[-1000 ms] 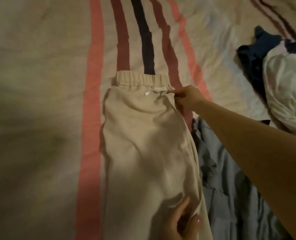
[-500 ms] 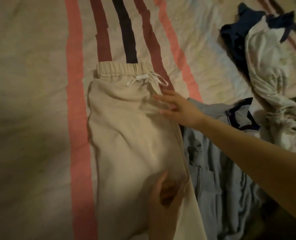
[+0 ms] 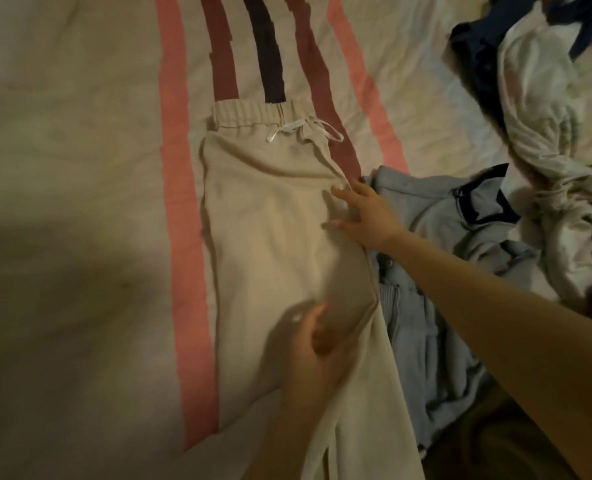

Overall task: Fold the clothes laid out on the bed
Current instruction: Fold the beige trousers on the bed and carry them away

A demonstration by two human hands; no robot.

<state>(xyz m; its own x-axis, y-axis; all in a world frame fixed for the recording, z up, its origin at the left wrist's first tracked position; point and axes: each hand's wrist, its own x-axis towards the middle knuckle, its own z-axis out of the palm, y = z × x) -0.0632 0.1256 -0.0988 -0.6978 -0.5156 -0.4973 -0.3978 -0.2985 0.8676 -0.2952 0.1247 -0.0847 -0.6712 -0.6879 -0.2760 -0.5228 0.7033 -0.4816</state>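
Beige drawstring trousers lie lengthwise on the bed, folded leg over leg, with the elastic waistband at the far end and a white cord over it. My right hand lies flat on the trousers' right edge below the waist, fingers straight and spread. Lower down, my left hand rests on the thigh part; its fingers are slightly bent over the cloth, blurred.
A light blue shirt with a dark collar lies crumpled right of the trousers. Farther right is a heap with a white garment and a navy one. The cream bedsheet carries pink, maroon and dark stripes.
My right hand let go of the drawstring end at the waistband and slid down the trousers' right edge, now flat. My left hand moved up onto the thigh part.
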